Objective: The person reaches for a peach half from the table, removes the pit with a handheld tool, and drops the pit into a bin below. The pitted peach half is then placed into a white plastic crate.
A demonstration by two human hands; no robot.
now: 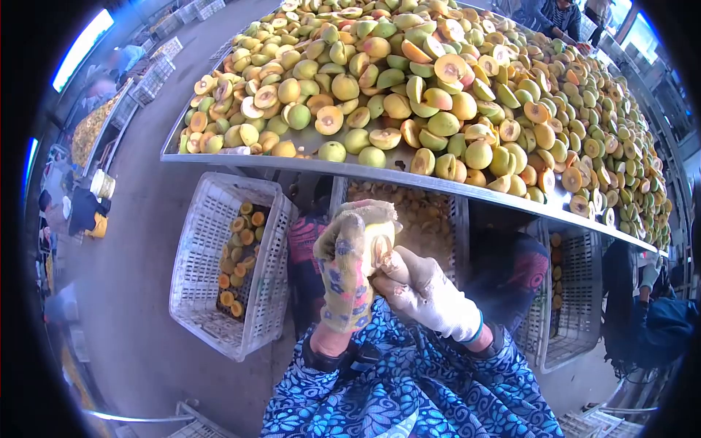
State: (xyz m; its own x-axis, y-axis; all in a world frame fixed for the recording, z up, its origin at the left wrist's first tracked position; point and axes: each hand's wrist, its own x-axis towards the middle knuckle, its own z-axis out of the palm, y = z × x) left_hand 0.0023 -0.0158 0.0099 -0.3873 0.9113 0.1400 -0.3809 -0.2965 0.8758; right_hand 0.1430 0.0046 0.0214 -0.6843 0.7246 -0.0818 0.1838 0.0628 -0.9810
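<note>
My left hand (349,266), in a dirty floral-patterned glove, is closed around a peach half (379,244). The cut face with its brown middle is turned toward my right hand (427,288). That hand wears a white glove, stained at the fingertips, and its thumb and fingers are pinched together right at the lower edge of the fruit. What the right fingers hold, if anything, is hidden. Both hands are over my lap, above a blue flowered apron (409,379) and just short of the table edge.
A metal table (307,162) heaped with halved peaches (438,95) spans the front. Below it stand a white crate (252,292) with some halves at left, another crate (409,219) behind my hands, and a third (577,314) at right. Other people (558,18) work around.
</note>
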